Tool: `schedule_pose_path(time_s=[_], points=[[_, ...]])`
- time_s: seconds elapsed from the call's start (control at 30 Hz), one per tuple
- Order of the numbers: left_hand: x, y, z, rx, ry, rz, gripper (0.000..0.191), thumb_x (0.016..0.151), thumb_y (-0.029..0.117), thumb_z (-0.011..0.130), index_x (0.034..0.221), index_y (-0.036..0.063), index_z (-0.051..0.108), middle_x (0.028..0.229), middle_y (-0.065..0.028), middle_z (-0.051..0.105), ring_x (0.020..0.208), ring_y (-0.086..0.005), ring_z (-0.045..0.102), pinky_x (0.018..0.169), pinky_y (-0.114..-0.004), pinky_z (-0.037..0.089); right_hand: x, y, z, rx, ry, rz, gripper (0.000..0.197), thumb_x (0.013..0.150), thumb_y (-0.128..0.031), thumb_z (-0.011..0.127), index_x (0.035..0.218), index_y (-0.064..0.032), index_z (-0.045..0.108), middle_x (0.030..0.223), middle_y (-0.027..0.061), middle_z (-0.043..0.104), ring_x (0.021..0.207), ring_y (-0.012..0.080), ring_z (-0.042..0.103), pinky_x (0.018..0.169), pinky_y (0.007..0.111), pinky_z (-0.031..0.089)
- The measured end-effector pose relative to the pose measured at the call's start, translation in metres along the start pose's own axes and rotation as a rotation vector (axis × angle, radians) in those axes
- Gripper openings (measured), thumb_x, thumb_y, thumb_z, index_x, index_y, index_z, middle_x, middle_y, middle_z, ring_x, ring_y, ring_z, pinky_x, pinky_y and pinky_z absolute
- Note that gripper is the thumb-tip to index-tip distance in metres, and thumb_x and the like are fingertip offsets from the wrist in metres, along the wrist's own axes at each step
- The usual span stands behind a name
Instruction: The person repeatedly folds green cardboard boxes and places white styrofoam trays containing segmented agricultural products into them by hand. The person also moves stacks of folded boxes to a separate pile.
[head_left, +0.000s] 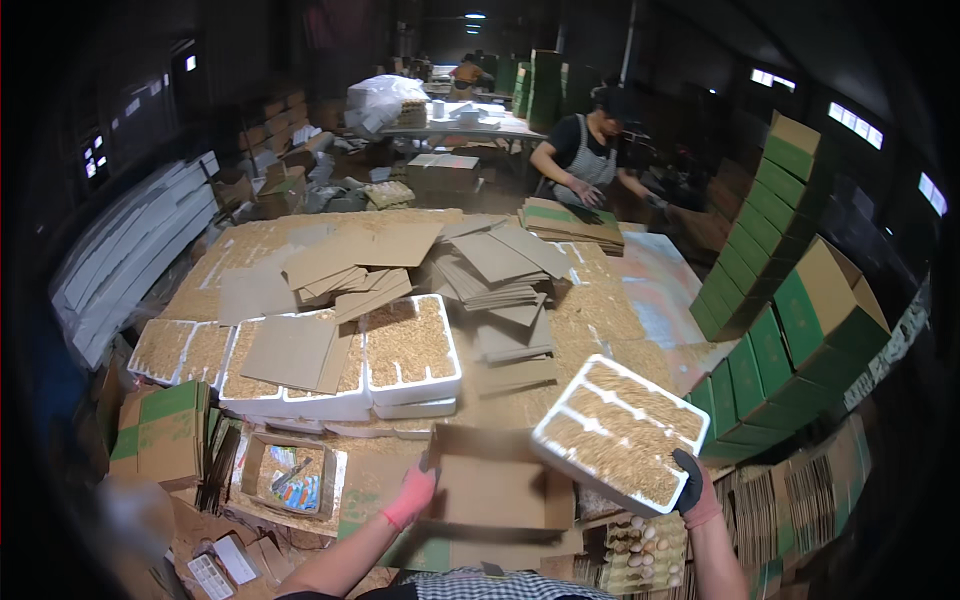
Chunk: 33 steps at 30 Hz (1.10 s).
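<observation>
My left hand (414, 489), in a pink glove with a dark palm, grips the left wall of an open cardboard box (499, 480) at the table's near edge. The inside of this box looks bare. My right hand (691, 486), gloved alike, holds the lower right corner of a white foam tray (546, 441) filled with straw-coloured shavings. That tray is tilted, its left side over the box's right wall. More filled foam trays (412, 390) stand stacked to the left, some partly covered by loose cardboard sheets (289, 352).
Cardboard sheets (491, 255) pile up mid-table. Green-and-brown boxes (814, 352) stand in rows and stacks at right. A small carton (330, 480) with printed packets sits at left. Eggs in a pulp tray (637, 555) lie low right. A co-worker (589, 154) stands behind flattened cartons (574, 225).
</observation>
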<state>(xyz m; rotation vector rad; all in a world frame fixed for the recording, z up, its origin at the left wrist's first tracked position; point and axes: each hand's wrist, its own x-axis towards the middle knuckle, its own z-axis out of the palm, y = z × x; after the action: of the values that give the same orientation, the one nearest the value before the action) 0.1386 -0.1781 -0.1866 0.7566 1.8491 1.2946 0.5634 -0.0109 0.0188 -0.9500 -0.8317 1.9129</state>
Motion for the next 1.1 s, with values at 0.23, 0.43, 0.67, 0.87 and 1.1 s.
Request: schedule_pose_path(time_s=[0.23, 0.43, 0.67, 0.87, 1.1], points=[[0.018, 0.014, 0.024, -0.244, -0.218, -0.07, 0.033, 0.097, 0.031, 0.053, 0.116, 0.0047, 0.058, 0.097, -0.0049, 0.064, 0.086, -0.0116, 0.057, 0.076, -0.03, 0.05, -0.019, 0.01, 0.107, -0.538, -0.089, 0.35, 0.041, 0.082, -0.029, 0.074, 0.108, 0.0018, 0.065, 0.098, 0.0065, 0.067, 0.083, 0.0127, 0.065, 0.071, 0.025, 0.052], [-0.022, 0.073, -0.023, 0.175, -0.194, 0.078, 0.046, 0.095, 0.031, 0.044, 0.127, -0.0022, 0.05, 0.113, -0.0304, 0.06, 0.107, -0.0453, 0.056, 0.091, -0.046, 0.045, 0.028, 0.005, 0.083, -1.16, -0.61, -0.283, 0.031, 0.095, -0.019, 0.054, 0.121, -0.0016, 0.06, 0.116, 0.0076, 0.064, 0.106, 0.0131, 0.06, 0.092, 0.027, 0.048], [0.005, 0.061, -0.005, 0.279, -0.088, -0.054, 0.049, 0.096, 0.03, 0.039, 0.136, 0.0001, 0.04, 0.121, -0.0307, 0.055, 0.108, -0.0438, 0.057, 0.095, -0.049, 0.044, 0.088, 0.042, 0.098, -0.667, -0.293, 0.373, 0.05, 0.084, -0.029, 0.073, 0.117, 0.0051, 0.059, 0.108, 0.0126, 0.066, 0.099, 0.0174, 0.064, 0.086, 0.029, 0.052], [-0.019, 0.069, -0.025, 0.29, -0.022, -0.166, 0.039, 0.095, 0.026, 0.039, 0.12, -0.0008, 0.051, 0.104, -0.0291, 0.062, 0.097, -0.0443, 0.06, 0.087, -0.049, 0.047, 0.089, 0.085, 0.12, -1.534, -0.405, -0.388, 0.086, 0.081, -0.031, 0.071, 0.143, 0.0008, 0.02, 0.132, 0.0295, 0.041, 0.116, 0.0426, 0.052, 0.099, 0.042, 0.044], [-0.033, 0.091, 0.003, 0.723, 0.108, -0.103, 0.036, 0.092, 0.028, 0.044, 0.113, 0.001, 0.056, 0.105, -0.0265, 0.063, 0.099, -0.0442, 0.058, 0.089, -0.048, 0.046, 0.153, 0.155, 0.15, -1.774, -1.296, -0.165, 0.047, 0.083, -0.035, 0.062, 0.117, -0.0045, 0.054, 0.116, 0.0217, 0.057, 0.109, 0.0362, 0.056, 0.096, 0.044, 0.044]])
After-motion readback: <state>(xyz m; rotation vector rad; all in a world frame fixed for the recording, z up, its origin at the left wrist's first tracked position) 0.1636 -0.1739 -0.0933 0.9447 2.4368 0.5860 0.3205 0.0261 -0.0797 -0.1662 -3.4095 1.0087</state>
